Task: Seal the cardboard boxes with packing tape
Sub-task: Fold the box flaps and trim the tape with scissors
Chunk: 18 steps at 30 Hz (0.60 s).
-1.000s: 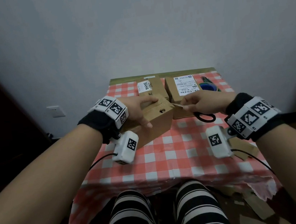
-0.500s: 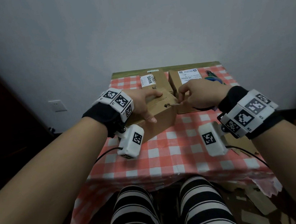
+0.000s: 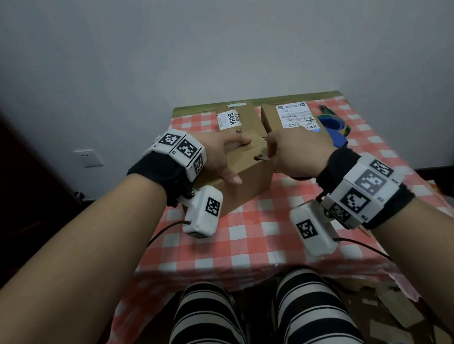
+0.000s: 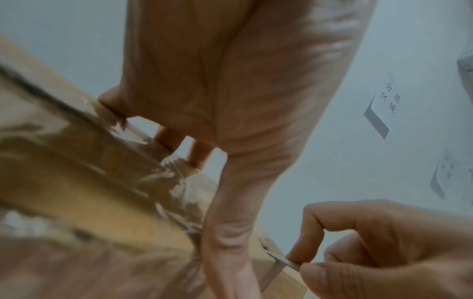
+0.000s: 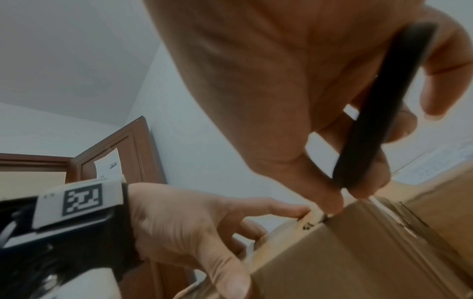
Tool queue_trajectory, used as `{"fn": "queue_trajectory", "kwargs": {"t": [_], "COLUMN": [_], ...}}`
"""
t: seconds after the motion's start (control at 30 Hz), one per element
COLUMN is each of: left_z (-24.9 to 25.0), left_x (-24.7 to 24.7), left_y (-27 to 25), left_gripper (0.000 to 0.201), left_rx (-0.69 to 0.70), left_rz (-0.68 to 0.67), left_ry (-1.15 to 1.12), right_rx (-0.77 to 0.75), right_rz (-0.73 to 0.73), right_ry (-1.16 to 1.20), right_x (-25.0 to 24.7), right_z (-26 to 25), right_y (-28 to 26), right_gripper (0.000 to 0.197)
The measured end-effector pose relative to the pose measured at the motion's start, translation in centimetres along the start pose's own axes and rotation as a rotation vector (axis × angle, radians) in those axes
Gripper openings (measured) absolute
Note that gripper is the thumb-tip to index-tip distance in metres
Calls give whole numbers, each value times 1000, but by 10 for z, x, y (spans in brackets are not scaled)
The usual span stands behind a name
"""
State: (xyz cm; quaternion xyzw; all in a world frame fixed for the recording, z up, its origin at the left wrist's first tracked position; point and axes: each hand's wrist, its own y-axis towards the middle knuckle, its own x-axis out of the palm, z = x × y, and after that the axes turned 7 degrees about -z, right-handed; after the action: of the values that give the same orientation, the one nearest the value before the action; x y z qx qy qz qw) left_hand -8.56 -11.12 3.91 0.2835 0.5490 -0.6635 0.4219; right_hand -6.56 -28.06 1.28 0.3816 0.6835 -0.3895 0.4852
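Observation:
A brown cardboard box [image 3: 250, 181] stands on the checked tablecloth [image 3: 256, 231], and wrinkled clear tape [image 4: 163, 174] runs along its top seam. My left hand [image 3: 218, 155] rests on the box, with the fingers laid on the top and the thumb down the near face. My right hand [image 3: 295, 148] is at the box's upper right edge and grips scissors. Their black handle [image 5: 379, 113] crosses the palm. The thumb and forefinger pinch the metal blade [image 4: 281, 262] right against the box corner. The blade tip is hidden behind the fingers.
Two more cardboard boxes stand at the table's back, one with a BAHA label [image 3: 239, 121] and one with a shipping label [image 3: 293, 117]. A blue tape roll [image 3: 332, 127] lies at the back right. Cardboard scraps [image 3: 397, 311] lie on the floor at the right.
My right hand has moved left with the scissors, from beside the box to its upper right edge. The left hand has stayed on the box.

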Motion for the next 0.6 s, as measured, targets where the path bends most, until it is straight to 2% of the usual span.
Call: {"fn": "queue_trajectory", "kwargs": {"t": [0.13,0.33,0.6], "left_z": [-1,-2,-3], "left_x": [-2,-4,-5], "left_y": [0,2,4], "left_gripper": [91,91,91], "left_rx": [-13,-24,-41], "left_rz": [-13,-24,-40], "left_ry": [-11,-21,-16], "right_rx": [-5,-99,-214], "right_rz": [25,77,201], "right_ry": [45,179,89], "right_x": [10,16,20], "right_z": [8,21,41], "right_y": [3,0,5], "right_gripper": [4,4,7]}}
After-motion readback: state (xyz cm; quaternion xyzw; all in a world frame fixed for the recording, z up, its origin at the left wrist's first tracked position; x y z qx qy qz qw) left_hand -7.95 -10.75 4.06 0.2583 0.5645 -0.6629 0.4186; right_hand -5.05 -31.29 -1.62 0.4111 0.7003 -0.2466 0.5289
